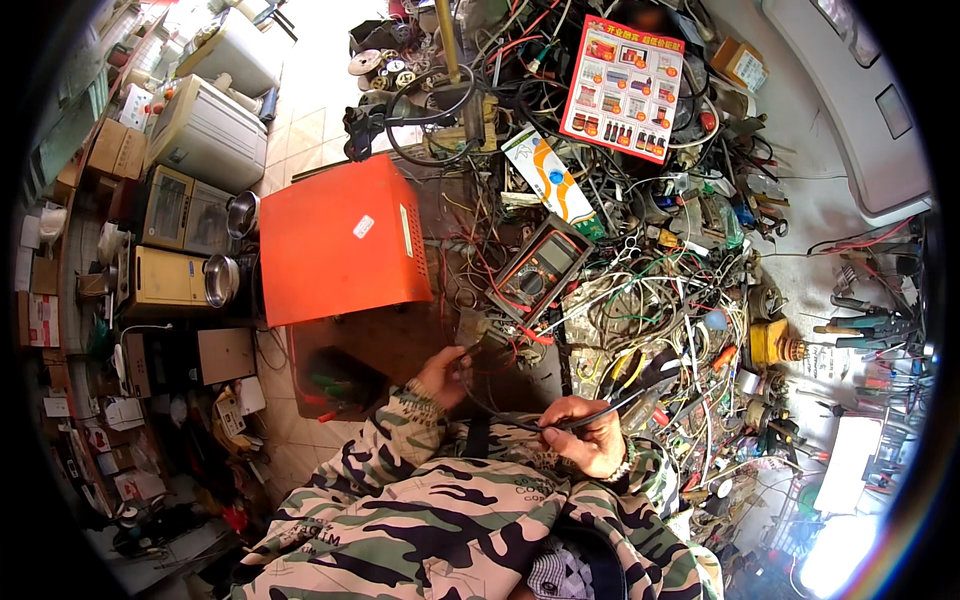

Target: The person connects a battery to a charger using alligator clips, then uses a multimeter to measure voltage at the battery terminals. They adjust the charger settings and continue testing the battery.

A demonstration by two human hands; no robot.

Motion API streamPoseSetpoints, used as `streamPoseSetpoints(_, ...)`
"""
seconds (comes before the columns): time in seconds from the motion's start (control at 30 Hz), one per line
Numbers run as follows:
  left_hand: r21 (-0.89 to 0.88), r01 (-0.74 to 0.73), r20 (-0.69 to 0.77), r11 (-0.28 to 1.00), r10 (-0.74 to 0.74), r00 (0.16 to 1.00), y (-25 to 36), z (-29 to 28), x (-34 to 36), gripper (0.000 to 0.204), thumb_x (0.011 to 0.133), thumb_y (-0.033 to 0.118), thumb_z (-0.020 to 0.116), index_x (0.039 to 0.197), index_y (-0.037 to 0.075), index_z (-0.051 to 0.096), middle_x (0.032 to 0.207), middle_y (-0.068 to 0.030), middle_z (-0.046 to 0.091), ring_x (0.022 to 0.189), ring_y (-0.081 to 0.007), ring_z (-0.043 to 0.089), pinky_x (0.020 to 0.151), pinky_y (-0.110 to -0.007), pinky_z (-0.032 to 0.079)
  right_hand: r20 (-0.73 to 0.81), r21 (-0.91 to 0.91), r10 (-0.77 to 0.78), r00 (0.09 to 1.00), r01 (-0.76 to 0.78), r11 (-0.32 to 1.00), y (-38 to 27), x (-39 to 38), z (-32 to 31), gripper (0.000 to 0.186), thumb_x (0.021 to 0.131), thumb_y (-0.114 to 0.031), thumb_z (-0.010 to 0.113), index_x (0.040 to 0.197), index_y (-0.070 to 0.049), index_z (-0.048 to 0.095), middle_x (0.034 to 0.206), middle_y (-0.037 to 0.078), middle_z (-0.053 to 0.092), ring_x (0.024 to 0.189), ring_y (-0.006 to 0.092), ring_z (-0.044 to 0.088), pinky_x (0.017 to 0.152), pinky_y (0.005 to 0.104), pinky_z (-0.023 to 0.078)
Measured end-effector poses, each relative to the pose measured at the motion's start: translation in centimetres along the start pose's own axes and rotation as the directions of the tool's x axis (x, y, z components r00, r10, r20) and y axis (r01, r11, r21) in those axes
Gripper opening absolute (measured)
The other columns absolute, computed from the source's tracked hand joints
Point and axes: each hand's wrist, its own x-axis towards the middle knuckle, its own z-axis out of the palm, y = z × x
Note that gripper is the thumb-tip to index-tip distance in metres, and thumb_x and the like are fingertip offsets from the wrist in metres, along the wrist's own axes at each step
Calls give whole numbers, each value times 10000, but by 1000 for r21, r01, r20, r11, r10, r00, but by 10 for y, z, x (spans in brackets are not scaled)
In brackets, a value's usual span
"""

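A thin black cable (497,416) hangs in a shallow curve between my two hands, in front of my body. My right hand (590,440) is closed around it, thumb on top, and a dark length sticks out to the right past the fingers. My left hand (440,378) pinches the cable's other part beside the orange metal case (345,240); a dark, blurred piece shows just past its fingertips, and I cannot make out its shape. Beyond the hands a multimeter (545,265) with an orange ring lies face up in a dark tray, its red lead close by.
Tangled wires (640,300) and tools cover the bench to the right, with yellow-handled pliers (625,370) among them. Farther back lie a red printed leaflet (625,88) and a white-and-orange box (550,178). Metal bowls (221,281) and appliances line the left. A bright lamp (845,550) glows lower right.
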Motion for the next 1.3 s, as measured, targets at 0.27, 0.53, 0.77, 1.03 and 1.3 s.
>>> streamPoseSetpoints(0.27,38,-238,374,970,207,904,20,77,-89,303,919,122,640,1189,36,533,765,-54,605,592,-116,491,537,-259,390,-15,327,-352,936,337,883,-14,-13,-29,148,758,49,613,897,81,654,845,233,673,659,234,650,648,326,552)
streamPoseSetpoints(0.53,428,-315,578,847,11,816,24,128,-119,293,840,92,727,1024,65,501,849,-120,661,753,-175,618,635,-268,458,-253,457,-444,859,511,728,-39,-17,-44,179,825,-115,630,823,54,571,687,196,568,560,281,573,510,390,496)
streamPoseSetpoints(0.77,655,-199,356,729,-66,932,17,112,-92,157,918,113,663,1018,47,563,893,-55,645,774,-99,591,670,-259,478,-379,393,-377,845,516,761,-43,-17,-48,234,856,-166,650,796,33,545,682,204,573,556,294,584,504,398,513)
streamPoseSetpoints(1.03,892,-410,270,190,502,822,47,100,-35,219,958,191,638,986,-26,627,772,-67,676,673,-99,616,613,-258,499,-408,320,-549,729,678,662,-66,-57,-87,274,1010,-266,541,884,-47,435,668,129,551,431,229,549,402,381,546)
streamPoseSetpoints(1.3,728,-195,638,-657,544,545,112,168,60,176,895,127,626,1045,44,666,986,-96,705,874,-302,669,832,-438,512,-134,332,-532,836,544,771,-57,-68,-84,247,1015,-250,543,957,-15,497,743,197,635,594,295,659,582,449,592)
